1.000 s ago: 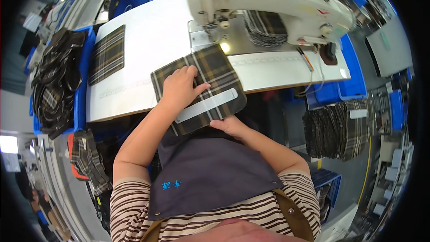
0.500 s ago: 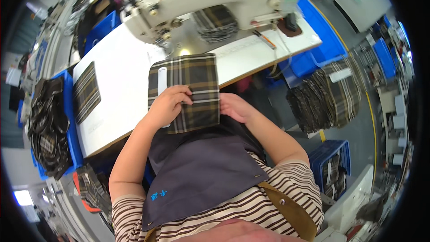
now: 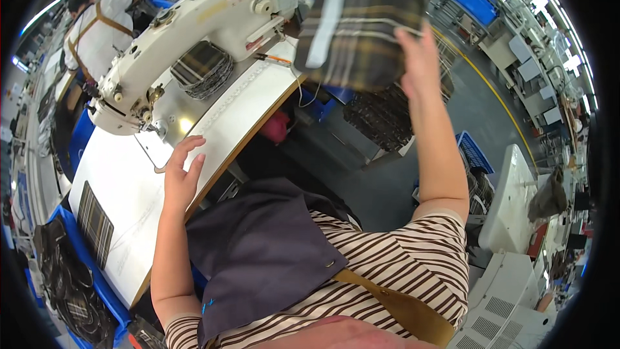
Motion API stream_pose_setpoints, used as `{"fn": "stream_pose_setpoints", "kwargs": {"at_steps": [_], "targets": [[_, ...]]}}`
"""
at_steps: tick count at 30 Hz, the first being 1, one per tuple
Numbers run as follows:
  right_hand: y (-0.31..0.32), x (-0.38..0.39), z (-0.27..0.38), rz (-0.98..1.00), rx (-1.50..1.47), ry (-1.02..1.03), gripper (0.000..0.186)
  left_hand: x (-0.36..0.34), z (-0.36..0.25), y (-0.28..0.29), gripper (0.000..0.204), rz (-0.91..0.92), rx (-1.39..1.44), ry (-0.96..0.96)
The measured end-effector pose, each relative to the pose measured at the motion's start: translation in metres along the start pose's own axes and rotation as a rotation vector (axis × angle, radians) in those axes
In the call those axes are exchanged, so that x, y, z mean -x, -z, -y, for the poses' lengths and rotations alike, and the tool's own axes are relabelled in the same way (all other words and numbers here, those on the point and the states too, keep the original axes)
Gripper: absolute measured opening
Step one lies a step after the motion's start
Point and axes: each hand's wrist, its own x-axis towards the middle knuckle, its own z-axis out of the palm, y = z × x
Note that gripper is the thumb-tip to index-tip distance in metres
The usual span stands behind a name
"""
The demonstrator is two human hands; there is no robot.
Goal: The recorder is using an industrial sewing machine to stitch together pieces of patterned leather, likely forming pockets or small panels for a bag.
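Note:
My right hand [image 3: 420, 58] is raised at the upper right, gripping the right edge of a plaid fabric panel [image 3: 371, 42]. The panel is brown, black and white, blurred by motion, with a white strip [image 3: 327, 24] near its left side. It hangs in the air in front of a stack of dark plaid pieces [image 3: 378, 119] and partly covers it. Over the front edge of the white sewing table [image 3: 139, 168], my left hand [image 3: 182, 178] is held with thumb and fingers apart and nothing in them. The sewing machine's needle area [image 3: 152, 126] lies just beyond that hand.
A white sewing machine [image 3: 200, 16] spans the table, with a pile of plaid pieces [image 3: 201, 71] under its arm. One plaid piece [image 3: 95, 223] lies at the table's left. Beside it stands a blue bin [image 3: 110, 291] of dark fabric. A person [image 3: 106, 26] sits at the far left.
The panel has left the table's front edge and my lap, swung up and right in my right hand. My left hand has let go of it. The view has turned to the right.

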Motion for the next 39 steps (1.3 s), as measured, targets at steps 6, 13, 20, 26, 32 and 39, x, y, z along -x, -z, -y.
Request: {"fn": "stream_pose_setpoints", "kwargs": {"at_steps": [6,13,20,26,32,39], "targets": [[0.193,-0.043,-0.058,-0.458,0.315,-0.063,0.055,0.002,0.015,-0.006,0.025,0.091,0.042,0.054],[0.249,-0.047,-0.082,-0.499,0.502,-0.309,0.061,0.023,0.026,0.029,0.024,0.020,-0.045,0.112],[0.191,-0.034,-0.067,-0.644,1.618,-0.039,0.085,0.070,0.054,0.087,0.026,-0.220,-0.151,0.174],[0.046,-0.022,-0.129,0.049,1.154,0.508,0.047,0.114,0.094,0.156,0.026,-0.499,-0.407,0.273],[-0.161,0.116,-0.173,0.831,0.704,0.658,0.029,0.170,0.141,0.246,0.031,-0.632,-0.737,0.605],[-0.291,0.222,-0.174,1.127,0.418,0.500,0.022,0.196,0.189,0.275,0.033,-0.370,-1.091,0.643]]}}
